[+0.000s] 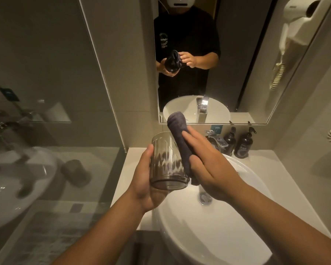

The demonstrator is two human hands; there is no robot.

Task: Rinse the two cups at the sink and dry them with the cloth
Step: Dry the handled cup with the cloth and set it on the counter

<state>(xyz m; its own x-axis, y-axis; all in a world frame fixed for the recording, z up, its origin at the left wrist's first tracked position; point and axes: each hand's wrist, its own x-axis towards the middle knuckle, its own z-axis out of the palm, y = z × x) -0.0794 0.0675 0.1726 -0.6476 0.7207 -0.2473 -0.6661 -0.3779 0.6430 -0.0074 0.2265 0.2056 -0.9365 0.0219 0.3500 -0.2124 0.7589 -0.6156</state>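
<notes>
White basin (227, 236) fills the near right, below a mirror (237, 73). Left hand (147, 180) wraps a clear cup (166, 161) above its left rim; right hand (208, 169), fingers nearly flat, presses a dark cloth (180, 142) against it. Two dark bottles (239, 142) stand far right.

Two dark pump bottles (238, 142) stand side by side on the white surface (271, 169) against the back wall, just right of a chrome faucet (217, 141). Above them hangs a frameless mirror (237, 73), and to its right a white wall-mounted hair dryer (298, 22) trails a coiled cord (277, 75). A glass partition (46, 92) closes off the left side.
</notes>
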